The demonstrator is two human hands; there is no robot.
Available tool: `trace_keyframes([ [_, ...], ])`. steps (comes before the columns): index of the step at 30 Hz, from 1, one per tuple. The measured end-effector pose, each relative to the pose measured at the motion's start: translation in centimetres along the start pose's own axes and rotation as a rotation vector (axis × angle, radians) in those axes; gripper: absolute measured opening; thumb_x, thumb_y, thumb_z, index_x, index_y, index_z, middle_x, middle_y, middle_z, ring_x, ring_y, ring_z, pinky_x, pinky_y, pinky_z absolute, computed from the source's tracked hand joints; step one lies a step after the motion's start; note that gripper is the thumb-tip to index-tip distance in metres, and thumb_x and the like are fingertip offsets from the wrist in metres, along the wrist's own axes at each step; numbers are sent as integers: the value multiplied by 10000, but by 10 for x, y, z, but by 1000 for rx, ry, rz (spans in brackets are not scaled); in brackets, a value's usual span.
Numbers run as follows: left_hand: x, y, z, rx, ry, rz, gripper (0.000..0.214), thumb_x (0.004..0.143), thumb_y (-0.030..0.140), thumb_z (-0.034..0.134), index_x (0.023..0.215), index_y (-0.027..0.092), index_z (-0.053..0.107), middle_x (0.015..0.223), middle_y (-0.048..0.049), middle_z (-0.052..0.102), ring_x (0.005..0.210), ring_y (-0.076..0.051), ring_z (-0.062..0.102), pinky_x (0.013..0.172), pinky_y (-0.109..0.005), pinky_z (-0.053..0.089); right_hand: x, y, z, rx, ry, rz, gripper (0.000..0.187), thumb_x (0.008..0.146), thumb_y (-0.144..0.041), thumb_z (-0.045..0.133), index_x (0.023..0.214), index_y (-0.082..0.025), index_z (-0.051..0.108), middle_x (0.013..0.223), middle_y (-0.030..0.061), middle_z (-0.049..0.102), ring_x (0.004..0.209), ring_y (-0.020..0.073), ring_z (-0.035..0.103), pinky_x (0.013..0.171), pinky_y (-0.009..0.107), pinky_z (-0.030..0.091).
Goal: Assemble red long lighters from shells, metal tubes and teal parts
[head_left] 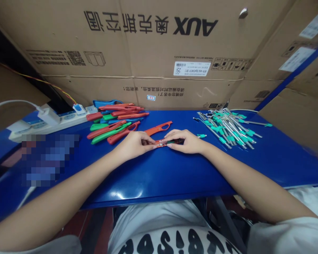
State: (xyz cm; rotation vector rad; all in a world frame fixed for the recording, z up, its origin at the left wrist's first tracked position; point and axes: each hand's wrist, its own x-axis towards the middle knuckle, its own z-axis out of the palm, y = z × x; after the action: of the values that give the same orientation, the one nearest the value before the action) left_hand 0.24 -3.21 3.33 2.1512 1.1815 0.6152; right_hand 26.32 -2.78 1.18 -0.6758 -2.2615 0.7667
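Observation:
Both hands meet at the middle of the blue table (161, 173). My left hand (134, 144) pinches one end of a small red part with a metal piece (161, 143). My right hand (184, 141) has its fingers closed on the other end, where a dark green bit shows. Just behind the hands lies a red plastic handle shell (159, 128). A pile of red, green and blue handle shells (113, 121) sits to the back left. To the back right lies a heap of metal rods with teal tips (228, 125).
Large cardboard boxes (148, 53) wall off the back and right of the table. A white power strip (50, 120) with plugs and cables lies at the far left. A blurred patch (46, 158) covers part of the left table. One loose teal piece (201, 135) lies near my right hand.

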Motion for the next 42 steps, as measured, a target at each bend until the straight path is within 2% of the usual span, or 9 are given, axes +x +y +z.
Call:
trace_keyframes([
  [4,0,1,-4,27,-3,-28,284,781,439,751,870,177,812,804,-64,777,671,-179,661,594,-257,481,-1,2,-1,36,24,51,241,912,-292,676,1119,-226,780,1107,95,748,1022,193,705,887,337,570],
  [12,0,-1,-6,-48,-58,-87,328,796,480,737,898,174,795,746,-53,762,588,-170,663,571,-264,495,1,0,-1,91,59,129,260,915,-307,673,1132,-198,767,1123,104,749,1046,205,705,973,383,544],
  [17,0,-2,-5,-11,-31,-42,292,799,451,738,883,178,797,762,-54,762,626,-167,653,580,-256,486,2,0,-1,117,92,160,254,917,-331,667,1105,-201,777,1112,97,757,1046,208,707,985,389,540],
  [23,0,1,-3,60,-27,26,201,829,360,717,866,184,807,833,-63,769,706,-175,657,627,-260,486,1,1,0,73,69,96,221,922,-294,659,1084,-218,789,1075,87,761,1028,193,707,955,363,553],
  [27,-1,3,-3,26,-44,1,205,835,347,720,918,181,807,860,-66,772,714,-180,664,632,-263,492,0,0,1,8,35,60,225,926,-286,651,1094,-230,790,1086,91,753,1038,200,703,939,369,558],
  [33,-1,5,-4,80,-54,60,188,860,298,701,968,203,823,845,-57,758,716,-169,651,642,-260,470,-1,-5,1,-52,4,16,263,907,-231,649,1137,-240,776,1111,91,740,1047,189,697,898,332,566],
  [38,-2,4,-5,121,-56,81,206,870,298,687,979,180,816,864,-62,762,721,-171,655,649,-264,474,0,-5,-4,-43,18,11,259,921,-239,635,1146,-214,759,1112,95,743,1042,190,696,932,347,554],
  [42,-3,4,-8,139,26,109,284,840,368,722,1020,159,790,905,-64,756,727,-177,657,680,-281,506,0,-9,-15,-262,58,11,252,924,-238,619,1146,-199,732,1072,96,751,1018,215,672,913,375,535],
])
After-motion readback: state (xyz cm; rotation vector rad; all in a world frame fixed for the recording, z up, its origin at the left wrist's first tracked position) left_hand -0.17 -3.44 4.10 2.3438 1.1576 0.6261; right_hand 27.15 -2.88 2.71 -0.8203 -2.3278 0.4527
